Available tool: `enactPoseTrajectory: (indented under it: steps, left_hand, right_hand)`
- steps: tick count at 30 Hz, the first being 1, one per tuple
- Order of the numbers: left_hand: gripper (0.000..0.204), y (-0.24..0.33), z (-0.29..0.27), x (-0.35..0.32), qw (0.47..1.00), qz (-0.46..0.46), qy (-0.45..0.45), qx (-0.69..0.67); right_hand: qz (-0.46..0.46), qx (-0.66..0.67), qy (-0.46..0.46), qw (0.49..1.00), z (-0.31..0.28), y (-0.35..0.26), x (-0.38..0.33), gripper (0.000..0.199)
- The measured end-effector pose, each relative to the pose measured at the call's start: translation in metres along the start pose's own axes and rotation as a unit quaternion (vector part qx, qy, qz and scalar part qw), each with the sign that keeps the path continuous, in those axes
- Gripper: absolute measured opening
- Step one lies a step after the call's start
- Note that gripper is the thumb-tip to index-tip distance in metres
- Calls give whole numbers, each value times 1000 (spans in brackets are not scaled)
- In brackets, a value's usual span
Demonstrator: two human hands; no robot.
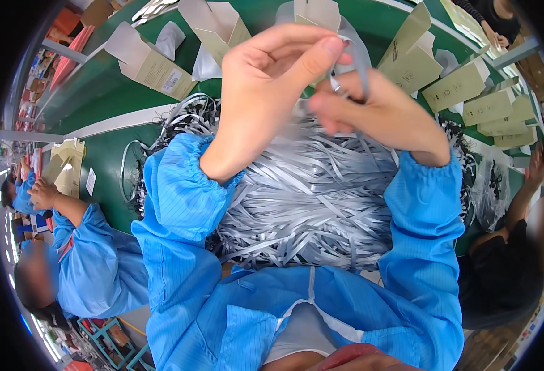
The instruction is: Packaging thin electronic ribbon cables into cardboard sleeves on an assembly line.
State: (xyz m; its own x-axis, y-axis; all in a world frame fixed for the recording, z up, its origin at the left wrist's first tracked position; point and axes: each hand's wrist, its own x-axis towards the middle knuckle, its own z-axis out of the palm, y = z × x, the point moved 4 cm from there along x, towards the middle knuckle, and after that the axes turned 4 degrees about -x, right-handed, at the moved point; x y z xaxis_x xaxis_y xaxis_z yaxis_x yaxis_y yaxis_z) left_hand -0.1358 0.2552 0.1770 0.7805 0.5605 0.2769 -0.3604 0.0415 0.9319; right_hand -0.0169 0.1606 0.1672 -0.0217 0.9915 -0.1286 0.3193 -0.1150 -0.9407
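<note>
My left hand is raised over the workbench, thumb and fingertips pinching a narrow grey ribbon. The ribbon bends into a loop between my two hands. Close beside it, my right hand has its fingers curled round the lower part of the ribbon, with the thumb smeared by motion. Below both hands lies a large heap of silver-grey ribbons, many with black ends showing along its left and right sides. My forearms hide parts of the heap.
Open cream cartons stand in a row along the far side of the green bench, several with white wrapped items. A clear plastic bag lies to the right. One person in blue works at left, another in black at right.
</note>
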Motion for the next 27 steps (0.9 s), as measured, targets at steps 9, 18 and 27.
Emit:
enactPoseTrajectory:
  steps: [9,18,27]
  left_hand:
    - [16,-22,19,-2,983,-4,-123,139]
    - [17,-41,20,-13,919,-16,-210,335]
    - [16,-91,10,-24,841,3,-243,484]
  right_hand:
    - [-224,118,516,818,-21,13,-16,28]
    - [-283,220,489,795,-85,-7,-52,35]
    - [-402,109,495,763,-173,52,-55,45]
